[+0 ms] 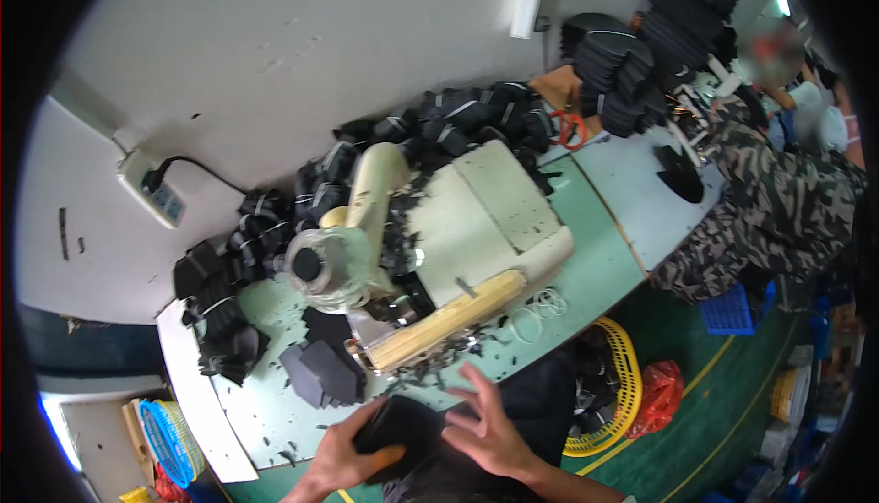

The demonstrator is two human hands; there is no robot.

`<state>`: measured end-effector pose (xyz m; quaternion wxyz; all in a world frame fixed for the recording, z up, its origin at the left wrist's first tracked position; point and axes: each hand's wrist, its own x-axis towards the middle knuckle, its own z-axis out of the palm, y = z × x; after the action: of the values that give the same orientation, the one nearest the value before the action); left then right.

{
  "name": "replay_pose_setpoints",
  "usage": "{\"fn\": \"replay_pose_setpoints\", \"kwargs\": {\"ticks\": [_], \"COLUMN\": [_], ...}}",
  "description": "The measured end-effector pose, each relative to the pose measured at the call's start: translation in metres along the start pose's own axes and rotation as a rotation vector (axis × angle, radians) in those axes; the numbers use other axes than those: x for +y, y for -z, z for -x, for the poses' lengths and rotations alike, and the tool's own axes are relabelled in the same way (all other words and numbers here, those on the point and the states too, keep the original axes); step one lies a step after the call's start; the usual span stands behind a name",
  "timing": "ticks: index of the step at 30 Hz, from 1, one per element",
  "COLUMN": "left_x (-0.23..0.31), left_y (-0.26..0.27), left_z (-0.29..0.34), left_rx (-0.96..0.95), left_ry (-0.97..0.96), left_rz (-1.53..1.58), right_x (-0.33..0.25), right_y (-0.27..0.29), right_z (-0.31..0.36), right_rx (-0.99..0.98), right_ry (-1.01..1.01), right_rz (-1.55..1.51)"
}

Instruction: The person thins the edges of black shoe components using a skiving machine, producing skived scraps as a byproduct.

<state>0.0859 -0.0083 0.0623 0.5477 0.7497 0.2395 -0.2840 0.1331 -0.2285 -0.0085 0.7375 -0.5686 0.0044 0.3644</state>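
Observation:
Close to my body, my left hand (343, 455) is closed around a stack of black cut pieces (396, 430). An orange cover shows on one of its digits. My right hand (490, 432) is beside the stack, its fingers spread and nothing in them. Just beyond, dark grey pieces (322, 377) lie overlapped on the pale green table (261, 411). A cream machine (476, 205) with a rounded arm stands on that table, clear plastic wrapped around its left end. Along its front lies a yellowish strip (449, 322) amid black scraps.
Tied black bundles (316, 192) line the wall behind the machine, with orange-handled scissors (569, 129) at their right end. A yellow basket (624, 384) of black pieces and a red bag (661, 395) stand on the floor at right. Farther right sits a person in camouflage (778, 201).

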Motion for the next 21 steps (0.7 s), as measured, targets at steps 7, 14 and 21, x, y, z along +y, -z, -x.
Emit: {"fn": "replay_pose_setpoints", "kwargs": {"ticks": [7,14,21], "left_x": [-0.043,-0.038,-0.005], "left_y": [-0.009,-0.027,0.031], "left_z": [0.072,0.084,-0.044], "left_rx": [-0.474,-0.245,0.159], "left_ry": [0.013,-0.108,-0.099], "left_rz": [0.217,0.267,-0.061], "right_x": [0.035,0.009,-0.028], "right_y": [-0.019,-0.011,-0.02], "right_z": [0.05,0.07,-0.024], "right_rx": [-0.528,-0.569,-0.045], "right_ry": [0.02,-0.021,-0.312], "right_rz": [0.181,0.178,-0.053]}}
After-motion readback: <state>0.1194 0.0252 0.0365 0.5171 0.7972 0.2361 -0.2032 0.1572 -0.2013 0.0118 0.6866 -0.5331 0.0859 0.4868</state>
